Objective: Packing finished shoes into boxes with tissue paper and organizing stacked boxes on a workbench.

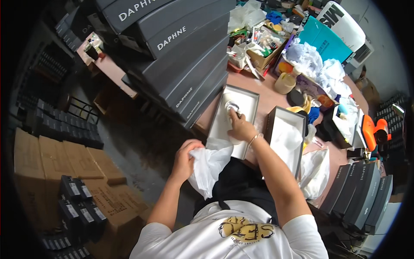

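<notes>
My left hand (186,162) is closed on a crumpled sheet of thin white wrapping (210,166), which hangs over the near edge of a shallow grey box tray with a white inside (249,100). My right hand (241,128) reaches into that tray, fingers closed on a white shoe (229,100) lying lengthwise in it. The fingers cover part of the shoe, around its dark opening. Right of this tray stands a dark open shoebox (302,125) with white paper (291,139) inside. My right forearm passes over its near left corner.
Tall stacks of dark shoeboxes (185,64) rise at the table's left edge. Behind are a carton of tubes and tools (268,52), a jar (285,83) and a box of crumpled paper (310,60). An orange tool (374,129) and upright shoeboxes (358,190) are at right.
</notes>
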A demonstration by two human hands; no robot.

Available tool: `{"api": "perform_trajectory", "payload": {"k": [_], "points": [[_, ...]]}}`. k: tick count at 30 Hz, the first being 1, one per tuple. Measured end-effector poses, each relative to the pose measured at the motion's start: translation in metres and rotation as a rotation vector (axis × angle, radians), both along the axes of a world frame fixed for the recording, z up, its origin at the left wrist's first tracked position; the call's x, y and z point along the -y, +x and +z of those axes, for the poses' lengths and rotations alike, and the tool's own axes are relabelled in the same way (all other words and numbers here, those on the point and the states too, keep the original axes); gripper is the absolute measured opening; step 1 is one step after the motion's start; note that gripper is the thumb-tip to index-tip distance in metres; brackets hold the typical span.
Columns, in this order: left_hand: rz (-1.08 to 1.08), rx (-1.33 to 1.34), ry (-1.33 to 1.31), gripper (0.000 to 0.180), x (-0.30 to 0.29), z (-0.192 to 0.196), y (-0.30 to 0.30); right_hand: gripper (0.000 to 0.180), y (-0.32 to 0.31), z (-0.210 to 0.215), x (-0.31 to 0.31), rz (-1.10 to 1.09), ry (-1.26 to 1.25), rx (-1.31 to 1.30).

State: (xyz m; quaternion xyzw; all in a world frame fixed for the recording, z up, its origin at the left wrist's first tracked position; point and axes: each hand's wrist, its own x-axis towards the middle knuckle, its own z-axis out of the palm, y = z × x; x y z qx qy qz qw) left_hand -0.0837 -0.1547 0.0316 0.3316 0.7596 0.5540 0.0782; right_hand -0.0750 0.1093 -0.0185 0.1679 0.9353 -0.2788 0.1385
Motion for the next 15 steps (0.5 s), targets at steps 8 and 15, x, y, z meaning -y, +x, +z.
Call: {"api": "perform_trajectory", "payload": {"k": [8,15], "points": [[-0.300,1.083,0.459,0.040,-0.044,0.017,-0.006,0.101,0.123,0.025,-0.058,-0.359,-1.249,-0.448],[-0.120,0.686,0.525,0.016,-0.195,0.030,0.003,0.126,0.299,0.120,-0.037,-0.490,-1.443,-0.686]]}}
